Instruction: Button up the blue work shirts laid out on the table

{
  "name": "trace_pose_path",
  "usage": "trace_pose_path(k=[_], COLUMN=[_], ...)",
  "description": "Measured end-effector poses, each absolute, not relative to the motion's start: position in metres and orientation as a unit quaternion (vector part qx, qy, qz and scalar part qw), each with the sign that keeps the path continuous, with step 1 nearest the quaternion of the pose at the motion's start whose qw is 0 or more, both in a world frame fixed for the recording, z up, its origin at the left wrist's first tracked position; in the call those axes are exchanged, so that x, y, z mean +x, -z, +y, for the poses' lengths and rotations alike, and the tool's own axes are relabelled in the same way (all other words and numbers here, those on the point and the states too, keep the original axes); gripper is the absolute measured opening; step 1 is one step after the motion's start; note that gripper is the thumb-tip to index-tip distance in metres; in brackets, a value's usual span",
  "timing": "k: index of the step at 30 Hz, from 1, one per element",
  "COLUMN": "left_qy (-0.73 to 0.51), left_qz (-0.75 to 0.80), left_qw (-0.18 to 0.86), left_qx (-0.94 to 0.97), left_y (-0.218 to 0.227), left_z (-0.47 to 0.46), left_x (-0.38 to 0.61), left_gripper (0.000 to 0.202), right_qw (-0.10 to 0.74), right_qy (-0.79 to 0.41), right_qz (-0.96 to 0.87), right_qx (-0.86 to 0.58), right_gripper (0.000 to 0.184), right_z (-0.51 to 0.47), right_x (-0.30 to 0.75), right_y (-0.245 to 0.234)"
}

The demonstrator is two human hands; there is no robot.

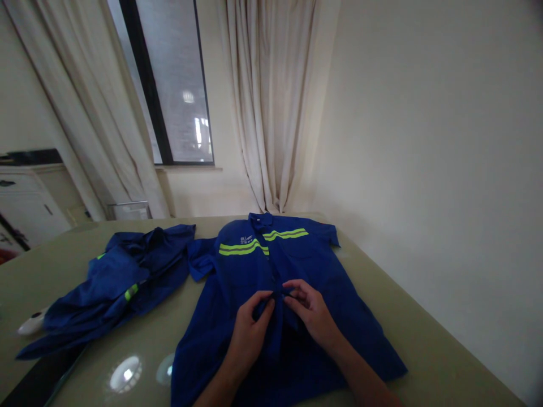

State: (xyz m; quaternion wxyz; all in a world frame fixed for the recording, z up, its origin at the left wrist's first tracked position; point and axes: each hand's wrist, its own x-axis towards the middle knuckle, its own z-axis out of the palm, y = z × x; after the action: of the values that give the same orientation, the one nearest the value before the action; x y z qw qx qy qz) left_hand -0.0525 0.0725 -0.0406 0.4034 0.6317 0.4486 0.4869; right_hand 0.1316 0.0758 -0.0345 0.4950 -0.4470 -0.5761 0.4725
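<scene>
A blue work shirt (237, 271) with yellow-green reflective stripes lies flat, front up, on the table (428, 345), collar pointing away from me. My left hand (250, 328) and my right hand (309, 311) meet at the middle of the shirt's front placket. Both pinch the fabric edges there with closed fingers, thumbs and fingertips touching the cloth.
A second blue shirt (114, 282) lies crumpled on the left of the table. A small white object (29, 323) sits beside it at the left edge. Curtains (271, 102) and a window (169, 79) stand behind; a wall runs along the right.
</scene>
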Motion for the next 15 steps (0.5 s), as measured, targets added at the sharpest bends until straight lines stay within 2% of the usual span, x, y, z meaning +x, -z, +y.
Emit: trace_pose_path(k=[4,8,15], left_qy=[-0.486,-0.491,-0.492], left_qz=[0.482,0.486,0.505], left_qw=[0.376,0.335,0.243], left_qx=[0.624,0.640,0.666], left_y=[0.038,0.037,0.047], left_z=[0.070,0.068,0.066], left_x=[-0.053,-0.054,-0.050], left_gripper=[0.028,0.022,0.022], right_qw=[0.502,0.514,0.485], right_qy=[-0.470,-0.439,-0.393], right_qz=[-0.573,-0.588,-0.638], right_qx=[-0.446,-0.444,-0.451], right_gripper=[0.039,0.030,0.024], right_z=[0.076,0.074,0.068], right_x=[0.134,0.134,0.133], right_y=[0.031,0.028,0.022])
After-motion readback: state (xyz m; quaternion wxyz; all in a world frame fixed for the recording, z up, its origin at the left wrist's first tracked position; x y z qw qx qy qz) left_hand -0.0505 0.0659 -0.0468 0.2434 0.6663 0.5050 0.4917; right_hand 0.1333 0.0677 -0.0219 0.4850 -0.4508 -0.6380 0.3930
